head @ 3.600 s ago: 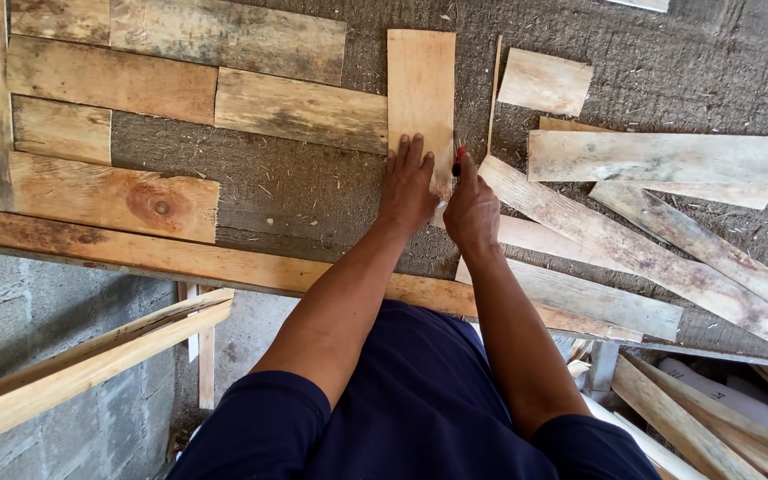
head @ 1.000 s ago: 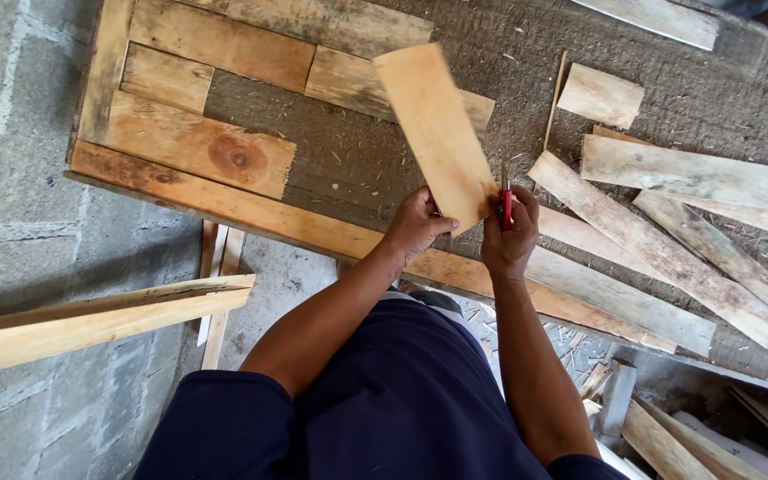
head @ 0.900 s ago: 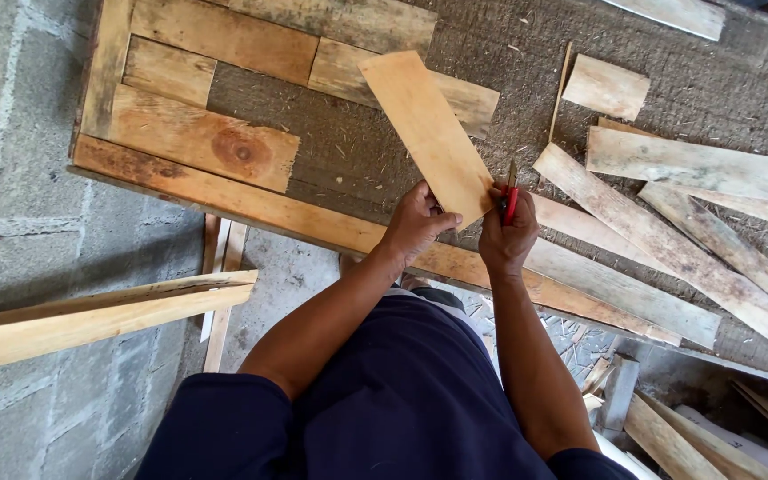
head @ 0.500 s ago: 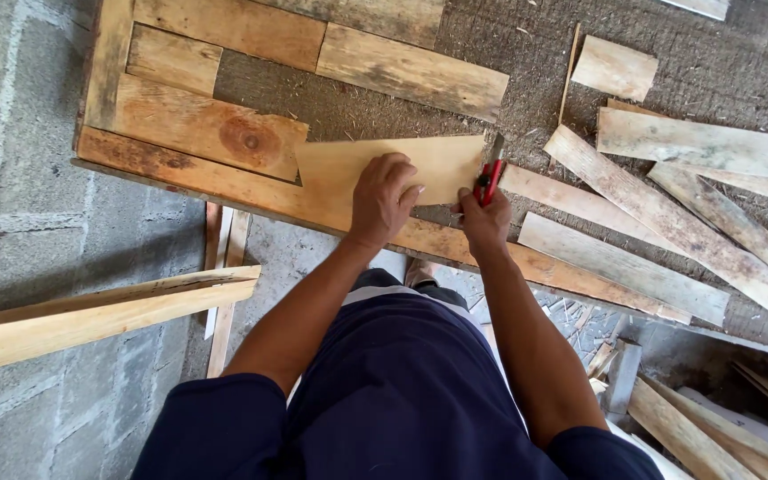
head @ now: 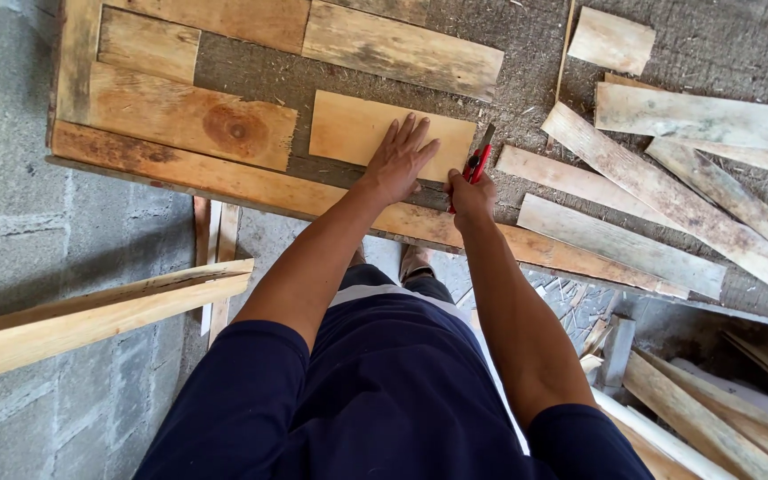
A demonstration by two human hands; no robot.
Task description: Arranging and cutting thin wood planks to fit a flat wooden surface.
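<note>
Pale short board (head: 357,132) lying flat in the middle of the frame, on the grey worktop (head: 313,76), sitting inside the open gap of a wooden frame. Left hand (head: 399,158) pressed flat on its right half, fingers spread wide, not wrapped around anything. Right hand (head: 471,192) just beside it at the board's right end, grip closed around a red-handled cutter (head: 478,162), tip pointing up along the board's edge.

Frame holding a few things already: knotty plank (head: 193,117) to the left of the pale board, nearly touching it, a weathered grey-brown plank (head: 402,49) above it, and a long bottom rail (head: 251,182) running under both toward lower right. Left rail (head: 77,58) standing upright at upper left.

Right side of the frame pretty cluttered: loose offcuts (head: 668,191) fanned out, some overlapping, plus a small square piece (head: 611,40) at the top. Long pale timber (head: 91,316) slanting across lower left, more scrap sticks (head: 695,418) piled lower right. Sawdust all over the worktop.
</note>
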